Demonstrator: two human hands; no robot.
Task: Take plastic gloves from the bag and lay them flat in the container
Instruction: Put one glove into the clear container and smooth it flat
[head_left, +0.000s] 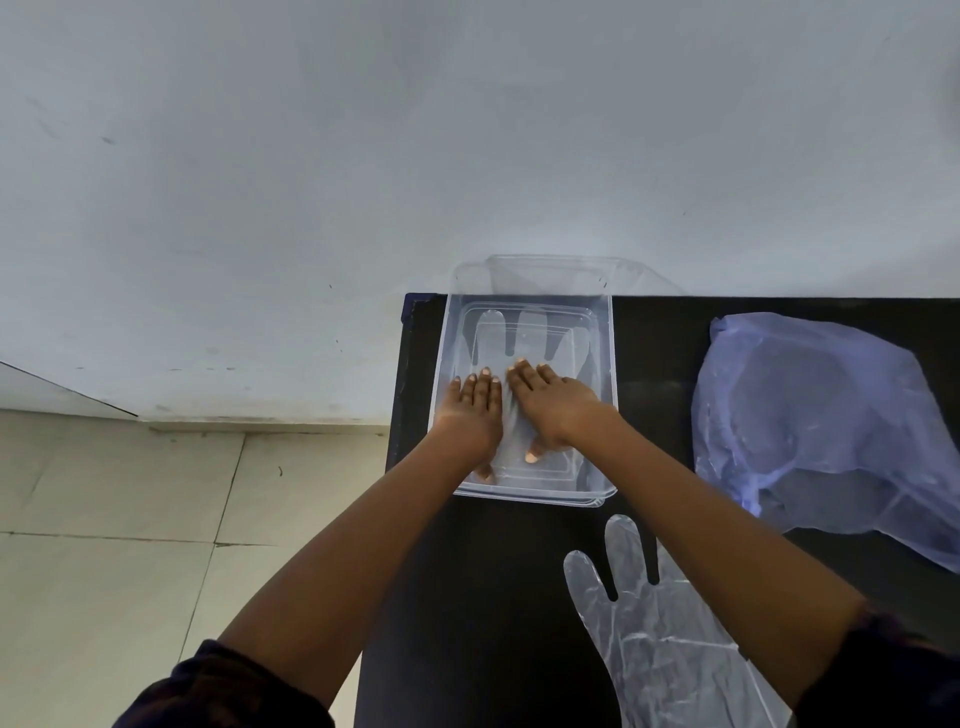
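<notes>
A clear rectangular plastic container (611, 364) sits at the far left end of the black table. Inside it lies a transparent plastic glove (530, 332), fingers pointing away from me. My left hand (470, 413) and my right hand (553, 408) both rest palm down on the glove's lower part, fingers spread, pressing it flat against the container floor. A second transparent glove (660, 639) lies flat on the table near me, partly under my right forearm. The pale blue plastic bag (815, 421) lies crumpled to the right of the container.
The black table (488, 597) has its left edge just beside the container; beyond it is tiled floor (130, 519). A grey-white wall (415, 156) stands right behind the table. A clear lid (550, 273) leans behind the container.
</notes>
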